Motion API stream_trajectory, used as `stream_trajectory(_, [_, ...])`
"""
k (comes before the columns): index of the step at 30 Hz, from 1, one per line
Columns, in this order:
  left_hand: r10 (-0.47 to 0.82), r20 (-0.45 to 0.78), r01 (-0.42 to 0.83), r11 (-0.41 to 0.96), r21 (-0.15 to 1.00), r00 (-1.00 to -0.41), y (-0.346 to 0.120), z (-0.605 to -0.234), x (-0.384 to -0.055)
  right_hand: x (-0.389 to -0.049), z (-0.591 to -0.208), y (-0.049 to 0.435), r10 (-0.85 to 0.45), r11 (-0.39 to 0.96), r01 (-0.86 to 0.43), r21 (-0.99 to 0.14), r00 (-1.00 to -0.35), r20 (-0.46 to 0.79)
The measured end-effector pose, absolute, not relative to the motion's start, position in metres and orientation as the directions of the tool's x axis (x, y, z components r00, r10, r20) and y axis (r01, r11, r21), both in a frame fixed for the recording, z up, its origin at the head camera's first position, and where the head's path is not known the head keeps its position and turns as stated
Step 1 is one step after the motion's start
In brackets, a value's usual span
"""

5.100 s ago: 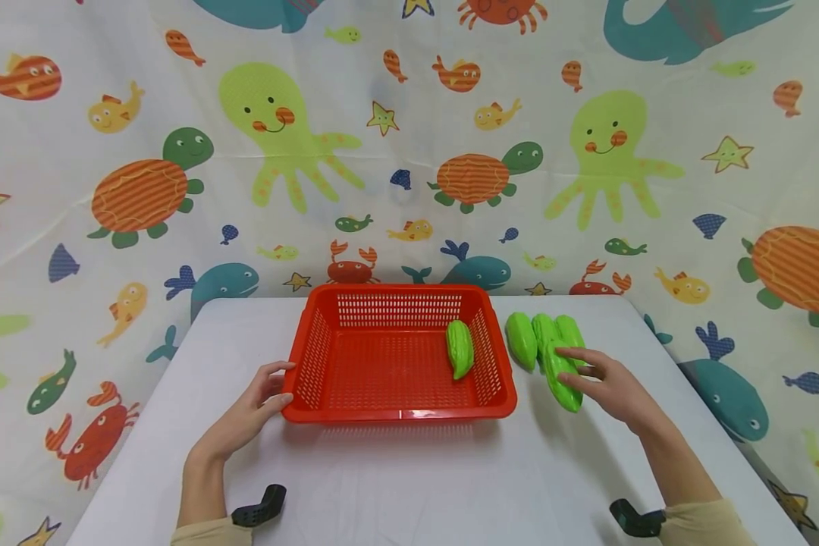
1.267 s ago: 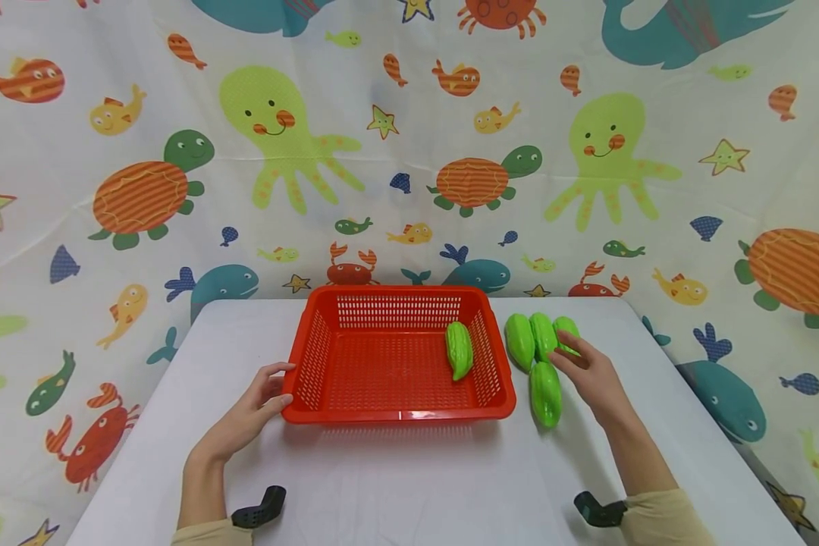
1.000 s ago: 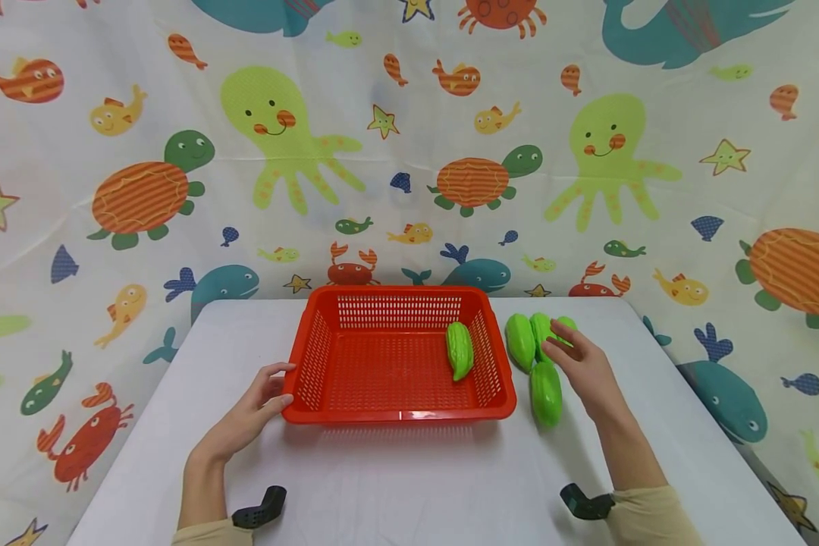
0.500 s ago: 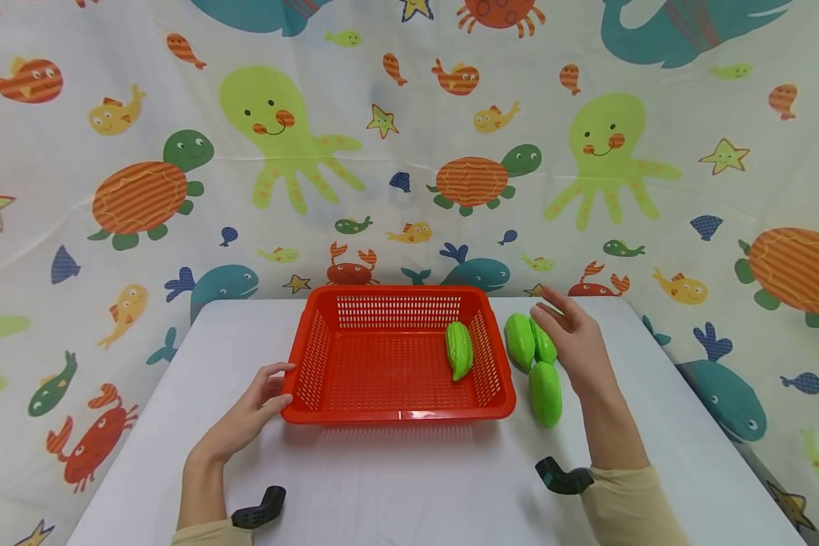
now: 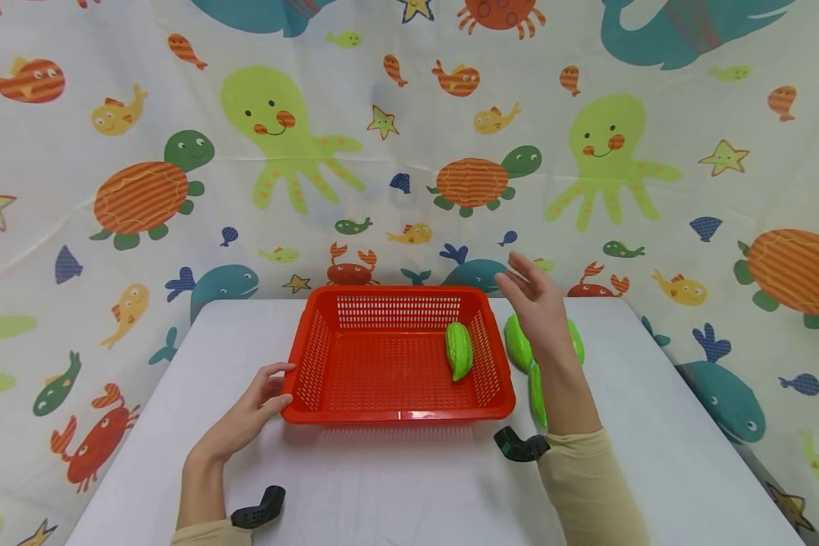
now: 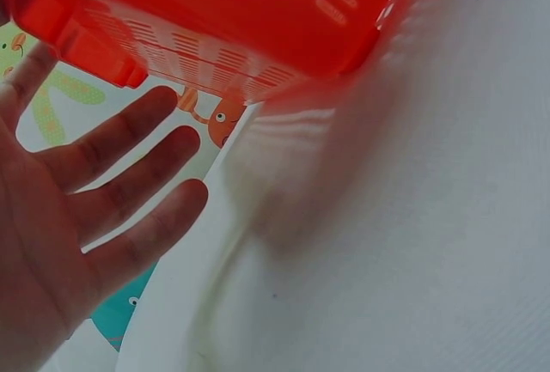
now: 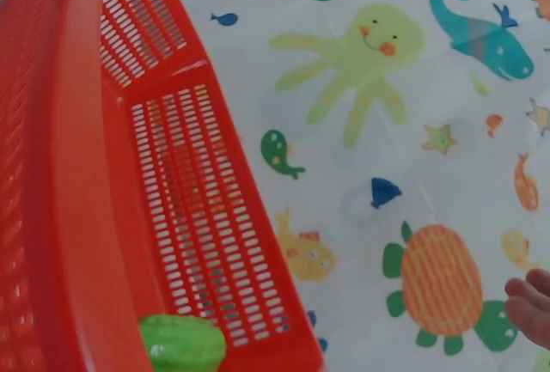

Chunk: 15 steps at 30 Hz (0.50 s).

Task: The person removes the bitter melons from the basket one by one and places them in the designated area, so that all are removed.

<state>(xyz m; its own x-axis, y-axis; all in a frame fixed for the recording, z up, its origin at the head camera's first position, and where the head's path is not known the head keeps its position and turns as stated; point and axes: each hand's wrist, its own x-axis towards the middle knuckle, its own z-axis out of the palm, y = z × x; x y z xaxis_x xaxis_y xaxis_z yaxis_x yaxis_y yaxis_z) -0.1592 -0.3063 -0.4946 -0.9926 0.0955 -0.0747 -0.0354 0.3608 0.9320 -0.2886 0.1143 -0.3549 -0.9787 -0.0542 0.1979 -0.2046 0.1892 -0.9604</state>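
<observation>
My left hand is at the left side of a red plastic basket, its fingertips and thumb touching near the rim. In the left wrist view, the fingers are spread and mostly straight beneath the basket's side. My right hand is raised beside the basket's back right corner, fingers loosely bent, holding nothing. Only the fingertips show at the edge of the right wrist view. A ridged green bitter melon lies inside the basket on the right.
Several similar green vegetables lie on the white table right of the basket, partly hidden by my right arm: one beside the basket, one nearer me, one farther right. A sea-animal printed cloth hangs behind the table.
My right hand has moved left and up, from over the green vegetables to near the basket's back right corner. Earlier it touched one of them, which now lies nearer me. My left hand has stayed put.
</observation>
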Motion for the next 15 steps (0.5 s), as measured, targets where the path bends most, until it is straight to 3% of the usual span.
stream_trajectory(15, [0.084, -0.065, -0.031, 0.361, 0.932, -0.994, -0.307, -0.495, -0.160, -0.320, -0.359, 0.078, -0.112, 0.178, -0.193, -0.965, -0.978, 0.175])
